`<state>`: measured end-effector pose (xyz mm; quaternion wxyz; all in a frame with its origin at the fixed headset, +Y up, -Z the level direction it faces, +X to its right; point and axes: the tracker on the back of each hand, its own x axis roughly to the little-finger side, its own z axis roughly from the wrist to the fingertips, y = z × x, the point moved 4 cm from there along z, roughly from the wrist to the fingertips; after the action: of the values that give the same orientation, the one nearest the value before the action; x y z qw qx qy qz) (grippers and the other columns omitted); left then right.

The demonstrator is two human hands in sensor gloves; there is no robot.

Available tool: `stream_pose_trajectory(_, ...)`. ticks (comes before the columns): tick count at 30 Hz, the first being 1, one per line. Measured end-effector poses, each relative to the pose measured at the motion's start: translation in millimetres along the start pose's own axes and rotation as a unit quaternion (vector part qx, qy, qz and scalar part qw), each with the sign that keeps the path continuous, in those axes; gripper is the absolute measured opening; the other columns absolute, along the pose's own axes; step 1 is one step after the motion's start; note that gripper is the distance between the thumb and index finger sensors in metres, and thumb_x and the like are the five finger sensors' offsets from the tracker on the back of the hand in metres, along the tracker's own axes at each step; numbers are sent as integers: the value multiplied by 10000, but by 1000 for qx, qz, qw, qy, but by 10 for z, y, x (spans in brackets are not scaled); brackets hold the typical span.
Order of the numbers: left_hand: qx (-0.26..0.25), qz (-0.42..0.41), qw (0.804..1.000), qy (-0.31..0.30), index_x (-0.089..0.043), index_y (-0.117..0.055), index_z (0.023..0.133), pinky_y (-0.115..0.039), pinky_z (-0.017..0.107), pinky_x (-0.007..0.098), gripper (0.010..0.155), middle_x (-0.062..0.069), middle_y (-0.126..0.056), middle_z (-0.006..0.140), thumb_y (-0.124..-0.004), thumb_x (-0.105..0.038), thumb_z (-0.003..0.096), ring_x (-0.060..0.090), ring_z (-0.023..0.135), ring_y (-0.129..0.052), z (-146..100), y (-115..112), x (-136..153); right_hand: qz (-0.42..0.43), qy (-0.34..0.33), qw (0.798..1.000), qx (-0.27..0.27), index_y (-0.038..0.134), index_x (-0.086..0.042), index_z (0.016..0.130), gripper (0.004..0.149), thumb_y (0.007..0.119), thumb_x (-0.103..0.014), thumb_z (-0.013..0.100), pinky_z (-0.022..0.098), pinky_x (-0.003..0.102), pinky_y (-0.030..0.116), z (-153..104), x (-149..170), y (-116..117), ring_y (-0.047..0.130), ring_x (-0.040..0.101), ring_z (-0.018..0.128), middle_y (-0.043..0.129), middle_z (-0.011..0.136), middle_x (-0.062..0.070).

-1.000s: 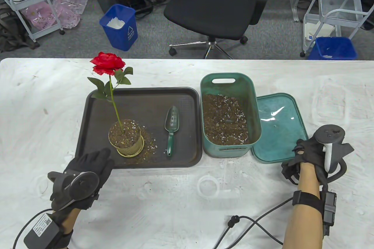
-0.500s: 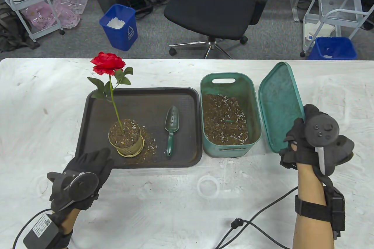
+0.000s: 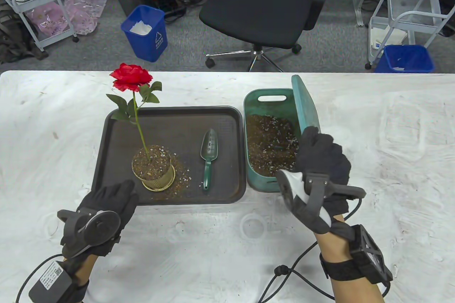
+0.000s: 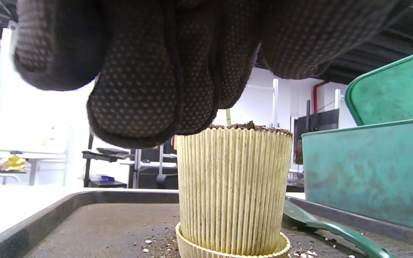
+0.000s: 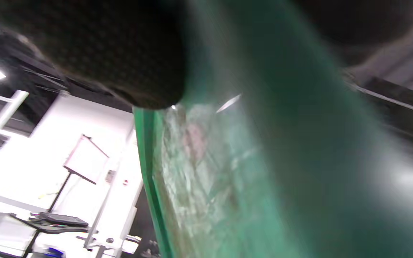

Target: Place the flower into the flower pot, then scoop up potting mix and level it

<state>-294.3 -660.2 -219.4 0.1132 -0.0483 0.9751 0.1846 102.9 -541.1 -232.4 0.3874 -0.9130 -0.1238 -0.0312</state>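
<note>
Right hand grips the green lid on edge above the soil bin, evidently to close it. Left hand, fingers relaxed and empty, rests at 7 o'clock of the filled flower pot; flower planted.

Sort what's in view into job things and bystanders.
Job: flower, pot, trowel, soil bin, lid held by right hand, tray.
Bystanders: chair, blue bins, carts, cable.

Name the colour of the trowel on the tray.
Dark green; the trowel shows best in the table view.
</note>
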Motion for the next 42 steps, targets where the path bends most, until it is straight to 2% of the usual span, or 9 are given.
stream_pose_trajectory(2,1,0,1000,1,-224,-946,795,-938,365,419,521,23,-1042,689,-821,-529,391,236,400,-1142,-1,-2,-2,2,-44,998,43,853,-169,804,452,905,-281,369,135,407,903,-220,-198,60,989,268,301,944,617,119)
stream_pose_trajectory(4,2,0,1000,0,-223,-947,794,-938,364,420,521,24,-1042,689,-822,-528,391,237,401,-1142,0,-4,-7,2,-73,996,58,847,-185,816,458,896,-314,380,178,428,915,-403,-333,138,1000,292,366,931,662,116)
stream_pose_trajectory(7,5,1,1000,0,-224,-946,794,-938,363,420,521,24,-1043,689,-821,-529,391,236,400,-1143,1,-11,-11,23,-97,993,70,829,-187,849,487,846,-391,408,337,500,919,-592,-445,217,993,348,561,878,798,140)
stream_pose_trajectory(10,9,0,1000,1,-222,-947,793,-938,364,420,520,25,-1042,690,-822,-528,391,238,399,-1143,6,-26,-9,40,-124,989,65,789,-173,886,513,807,-391,422,473,587,870,-732,-539,289,950,388,693,818,891,156)
stream_pose_trajectory(13,12,0,1000,2,-223,-947,793,-939,364,419,522,25,-1042,690,-821,-529,390,237,400,-1142,8,-37,-7,39,-150,985,74,767,-170,900,522,789,-384,425,521,630,831,-856,-606,327,935,395,725,808,906,155)
stream_pose_trajectory(19,15,0,1000,4,-223,-947,794,-938,365,420,521,24,-1042,691,-821,-529,392,238,401,-1142,16,-43,-2,20,-203,975,83,766,-174,903,544,789,-408,412,531,639,820,-1059,-708,407,919,398,744,805,914,151)
stream_pose_trajectory(31,19,1,1000,5,-224,-947,793,-939,362,420,520,25,-1042,692,-822,-528,390,237,401,-1142,27,-56,-6,23,-225,969,100,755,-209,914,572,735,-452,396,568,649,802,-990,-752,479,911,375,770,818,916,109)
stream_pose_trajectory(42,23,3,1000,9,-224,-947,793,-938,367,421,521,25,-1042,691,-822,-529,390,238,402,-1142,34,-61,2,28,-231,971,50,729,-220,936,612,708,-496,391,593,654,795,-710,-869,677,885,372,830,799,964,87)
